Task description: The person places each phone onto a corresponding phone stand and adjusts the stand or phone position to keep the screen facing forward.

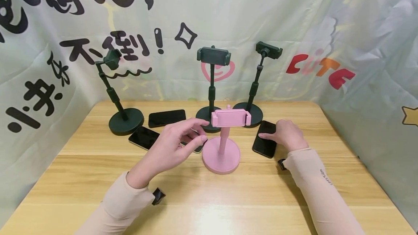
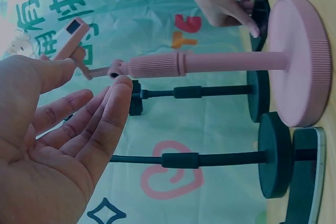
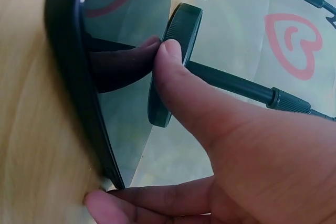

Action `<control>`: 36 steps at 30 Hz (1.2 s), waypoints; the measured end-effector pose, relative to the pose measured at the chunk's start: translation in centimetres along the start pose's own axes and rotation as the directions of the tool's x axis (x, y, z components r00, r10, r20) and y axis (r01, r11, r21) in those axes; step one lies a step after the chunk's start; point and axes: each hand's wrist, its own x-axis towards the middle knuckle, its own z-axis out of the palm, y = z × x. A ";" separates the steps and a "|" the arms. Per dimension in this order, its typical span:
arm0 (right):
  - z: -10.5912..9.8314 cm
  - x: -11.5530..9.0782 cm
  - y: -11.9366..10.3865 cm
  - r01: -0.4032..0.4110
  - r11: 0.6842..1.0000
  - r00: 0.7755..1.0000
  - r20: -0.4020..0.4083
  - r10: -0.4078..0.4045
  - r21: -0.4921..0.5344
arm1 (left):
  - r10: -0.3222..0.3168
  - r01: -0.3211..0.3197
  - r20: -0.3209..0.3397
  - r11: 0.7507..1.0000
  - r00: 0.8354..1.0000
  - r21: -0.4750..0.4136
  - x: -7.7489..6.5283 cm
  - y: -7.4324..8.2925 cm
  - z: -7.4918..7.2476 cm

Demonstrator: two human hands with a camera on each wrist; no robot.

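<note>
A pink phone stand (image 1: 223, 155) with a round base and an upright clamp stands at the middle of the table. Left of its pole and clamp is my left hand (image 1: 174, 146), fingers loosely bent and holding nothing. In the left wrist view, its fingertips (image 2: 123, 85) overlap the stand's upper joint. My right hand (image 1: 287, 135) is at a black smartphone (image 1: 265, 144) right of the stand. Seen from the right wrist, its thumb (image 3: 176, 72) reaches over the glossy screen, which mirrors it, while the other fingers (image 3: 157, 198) curl at the phone's edge.
Three dark green phone stands stand behind: one left (image 1: 126, 122), one centre (image 1: 204, 113), one right (image 1: 256, 113). A black phone (image 1: 167, 118) and another phone (image 1: 143, 137) lie left. One more phone (image 1: 198, 149) is partly hidden behind my left hand. Printed cloth (image 1: 267, 13) hangs around the table.
</note>
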 end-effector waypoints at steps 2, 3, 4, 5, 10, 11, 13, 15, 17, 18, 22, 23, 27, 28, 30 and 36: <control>0.0 0.0 0.0 -0.003 1.000 1.000 -0.001 0.003 0.003 | 0.012 -0.012 -0.005 1.000 1.000 -0.008 0.2 0.2 -0.1; 0.0 0.0 0.0 -0.005 1.000 1.000 -0.002 0.005 0.004 | 0.017 -0.017 -0.007 1.000 1.000 -0.016 0.3 0.3 -0.1; -0.1 0.0 0.0 -0.005 1.000 1.000 -0.003 0.005 0.005 | 0.021 -0.021 -0.008 1.000 1.000 -0.021 0.3 0.4 -0.1; -0.1 0.0 0.0 -0.008 1.000 1.000 -0.005 0.009 0.006 | 0.024 -0.024 -0.009 0.999 1.000 -0.028 0.4 0.4 -0.1; -0.2 0.0 0.1 -0.010 1.000 1.000 0.000 0.010 0.010 | 0.022 -0.022 -0.009 0.998 1.000 -0.057 0.5 0.7 -0.1; -0.2 0.1 0.1 -0.012 1.000 1.000 0.002 0.012 0.010 | 0.020 -0.021 -0.009 0.998 1.000 -0.060 0.6 0.7 -0.1; -0.2 0.1 0.2 -0.013 1.000 1.000 0.004 0.013 0.015 | 0.019 -0.020 -0.012 0.998 1.000 -0.063 0.6 0.8 -0.1; -0.2 0.1 0.3 -0.014 1.000 1.000 0.008 0.014 0.021 | 0.021 -0.022 -0.015 0.998 1.000 -0.065 0.6 0.9 -0.1; -0.2 0.2 0.4 -0.012 1.000 1.000 0.012 0.012 0.028 | 0.022 -0.023 -0.017 0.997 1.000 -0.072 0.7 1.0 0.0; -0.2 0.1 0.5 -0.012 0.999 1.000 0.017 0.012 0.033 | 0.023 -0.024 -0.018 0.997 1.000 -0.077 0.8 1.0 0.0; -0.4 0.1 0.8 -0.002 0.999 0.999 0.038 0.000 0.044 | 0.027 -0.029 -0.020 0.994 0.999 -0.102 0.9 1.2 0.1; -0.5 0.1 0.9 0.001 0.999 0.999 0.045 -0.003 0.046 | 0.030 -0.032 -0.020 0.994 0.999 -0.106 1.0 1.3 0.2; -0.9 0.3 1.5 0.014 0.998 0.997 0.077 -0.019 0.062 | 0.043 -0.046 -0.025 0.991 0.999 -0.125 1.2 1.5 0.3; -1.0 0.4 1.7 0.018 0.997 0.995 0.092 -0.025 0.070 | 0.045 -0.048 -0.025 0.990 0.999 -0.130 1.2 1.5 0.3; -1.2 0.5 2.0 0.032 0.996 0.992 0.120 -0.043 0.086 | 0.052 -0.055 -0.028 0.989 0.998 -0.139 1.3 1.6 0.4; -2.0 0.4 2.8 0.090 0.993 0.980 0.171 -0.102 0.076 | 0.054 -0.063 -0.052 0.980 0.997 -0.187 1.6 1.9 0.6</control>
